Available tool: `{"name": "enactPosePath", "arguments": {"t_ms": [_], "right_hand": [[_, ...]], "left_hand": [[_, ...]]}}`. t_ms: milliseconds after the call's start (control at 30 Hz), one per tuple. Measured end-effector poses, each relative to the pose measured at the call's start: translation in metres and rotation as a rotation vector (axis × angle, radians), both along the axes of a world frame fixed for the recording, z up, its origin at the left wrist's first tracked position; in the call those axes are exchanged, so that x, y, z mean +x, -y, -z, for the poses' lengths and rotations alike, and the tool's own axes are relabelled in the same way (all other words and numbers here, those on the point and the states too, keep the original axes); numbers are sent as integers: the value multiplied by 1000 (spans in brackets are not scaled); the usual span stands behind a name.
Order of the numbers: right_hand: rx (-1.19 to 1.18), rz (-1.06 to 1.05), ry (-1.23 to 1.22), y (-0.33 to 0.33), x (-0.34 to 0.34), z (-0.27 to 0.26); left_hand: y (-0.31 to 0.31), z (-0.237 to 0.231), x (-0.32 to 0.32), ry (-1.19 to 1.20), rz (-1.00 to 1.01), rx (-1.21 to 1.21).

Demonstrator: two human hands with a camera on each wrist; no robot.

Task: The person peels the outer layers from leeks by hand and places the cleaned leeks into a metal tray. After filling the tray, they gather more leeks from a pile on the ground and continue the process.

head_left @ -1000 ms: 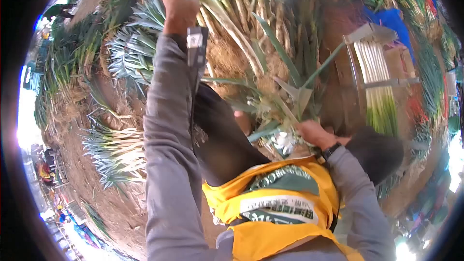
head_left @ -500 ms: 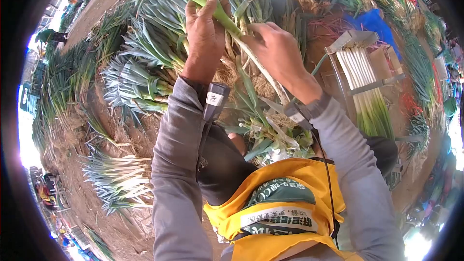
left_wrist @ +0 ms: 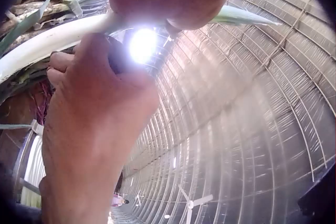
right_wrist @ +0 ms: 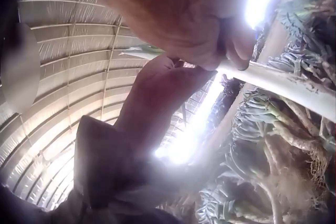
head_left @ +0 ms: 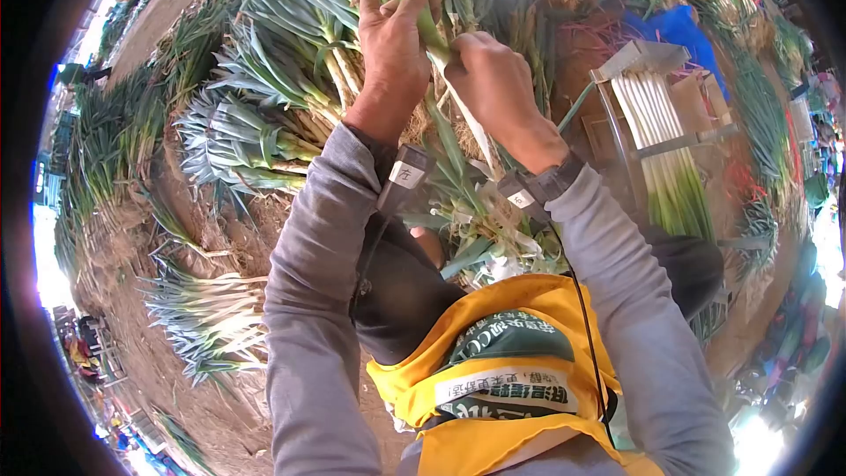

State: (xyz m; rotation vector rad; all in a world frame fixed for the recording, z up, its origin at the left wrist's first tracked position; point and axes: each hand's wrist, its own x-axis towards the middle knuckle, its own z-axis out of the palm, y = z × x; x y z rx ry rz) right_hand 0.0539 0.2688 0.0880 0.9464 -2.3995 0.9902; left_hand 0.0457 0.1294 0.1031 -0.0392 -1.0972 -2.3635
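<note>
A long leek (head_left: 472, 123) slants across the head view, its green leaves at the top and its pale stem running down toward the lap. My left hand (head_left: 392, 62) grips it where the leaves begin. Just below, my right hand (head_left: 500, 92) pinches the upper stem between thumb and fingers. In the left wrist view the white stem (left_wrist: 47, 43) passes behind the right hand (left_wrist: 100, 113). The right wrist view shows the bare white stem (right_wrist: 289, 87) coming out beside the right fingers. Peeled leaves and trimmings (head_left: 493, 225) lie heaped below, near the lap.
At right, a metal frame (head_left: 641, 58) holds a row of cleaned leeks (head_left: 679, 189). Untrimmed leeks (head_left: 242, 141) with roots are piled ahead and to the left. A smaller bunch (head_left: 211, 317) lies on the dirt floor. A blue sheet (head_left: 674, 31) is behind the frame.
My right hand has risen from the trimmings by the lap to the leek's upper stem. My left hand, still gripping the leek, has come down and to the right, close to the other hand.
</note>
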Motion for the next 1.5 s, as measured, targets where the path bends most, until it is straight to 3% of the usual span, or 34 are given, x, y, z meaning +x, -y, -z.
{"name": "enactPosePath", "arguments": {"t_ms": [167, 233, 300, 367, 533, 600, 667, 733, 767, 833, 900, 967, 1033, 1100, 1167, 1233, 1300, 1333, 1500], "right_hand": [[-62, 130, 302, -29, -14, 5], [-607, -159, 756, -42, -7, -1], [-706, -214, 755, -48, 3, 1], [-770, -416, 926, -57, 9, -3], [-456, -300, 1103, -90, 42, 22], [-188, -250, 1136, -110, 62, 51], [166, -216, 1061, -125, 97, 101], [1033, -398, 632, -164, 129, 195], [974, -405, 614, -198, 148, 241], [946, -215, 798, -185, 145, 210], [518, -137, 614, -166, 118, 158], [134, -73, 305, -131, 93, 97], [24, -81, 318, -98, 79, 58], [130, -133, 377, -73, 66, 66], [236, -214, 439, -61, 67, 66], [288, -247, 214, -61, 81, 60], [270, -263, 168, -63, 88, 55], [261, -306, 132, -65, 92, 49], [265, -313, 8, -81, 108, 7]], "left_hand": [[7, -18, 11, 3, 22, -198], [28, -14, 0, 10, 45, -176], [34, -19, -2, 20, 31, -144], [41, -23, -5, 32, 23, -119], [82, -8, -23, -31, -158, -167], [78, -23, -11, 6, -231, -71], [101, -8, -25, -30, -263, -85], [114, -5, -29, -49, -332, -76], [113, -11, -26, -53, -331, -78], [109, -21, -16, 20, -420, 66], [128, -8, -5, -5, -389, 88], [154, 2, 3, 25, -965, -1646], [166, 14, -13, -56, -970, -1559], [145, 1, -25, -49, -274, 2], [147, -2, -20, 18, -326, -35], [158, 4, -12, 92, -393, -65], [192, 27, -24, 135, -284, -159], [212, 39, -27, 266, -267, -288], [205, 49, -39, 291, -196, -68]]}}
